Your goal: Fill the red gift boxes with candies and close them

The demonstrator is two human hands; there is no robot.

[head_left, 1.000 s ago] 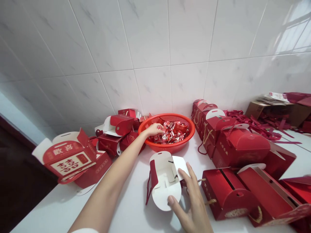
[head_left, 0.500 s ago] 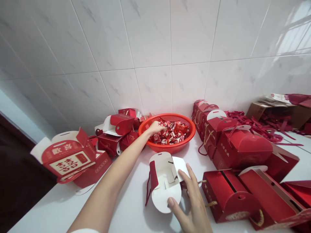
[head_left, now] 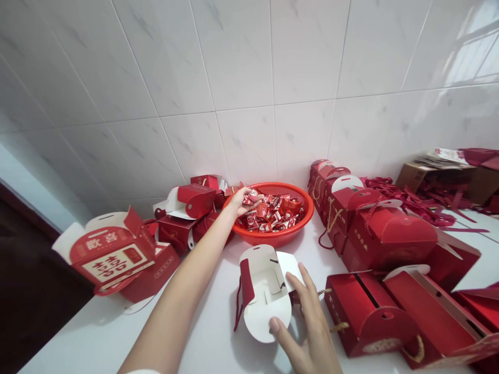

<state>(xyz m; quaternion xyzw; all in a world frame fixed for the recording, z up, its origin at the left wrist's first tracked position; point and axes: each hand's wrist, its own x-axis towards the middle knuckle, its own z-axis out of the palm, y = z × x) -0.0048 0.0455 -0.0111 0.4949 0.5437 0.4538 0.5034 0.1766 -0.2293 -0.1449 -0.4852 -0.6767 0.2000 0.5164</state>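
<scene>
My left hand point(head_left: 242, 201) is above the left side of a red plastic basket point(head_left: 273, 238), its fingers curled around a few red-wrapped candies point(head_left: 251, 197). More wrapped candies point(head_left: 278, 214) fill the basket. In front of the basket stands an open box point(head_left: 265, 291), white inside and red outside, with its flaps spread and a dark red cord at its left. My right hand point(head_left: 307, 322) holds the box's right side, thumb on the front flap and fingers on the right flap. Inside, the box shows only its white bottom.
Red boxes, some open, stand at the left point(head_left: 117, 259) and behind them point(head_left: 185, 208). A row of closed red boxes point(head_left: 390, 234) and more boxes point(head_left: 370, 311) fill the right. Dark red ribbons point(head_left: 424, 208) lie beside a cardboard box point(head_left: 413, 176). A tiled wall point(head_left: 249, 78) rises behind.
My left hand has lifted out of the candies and shifted slightly left, now palm up with candies in it. My right hand and the open box have hardly moved.
</scene>
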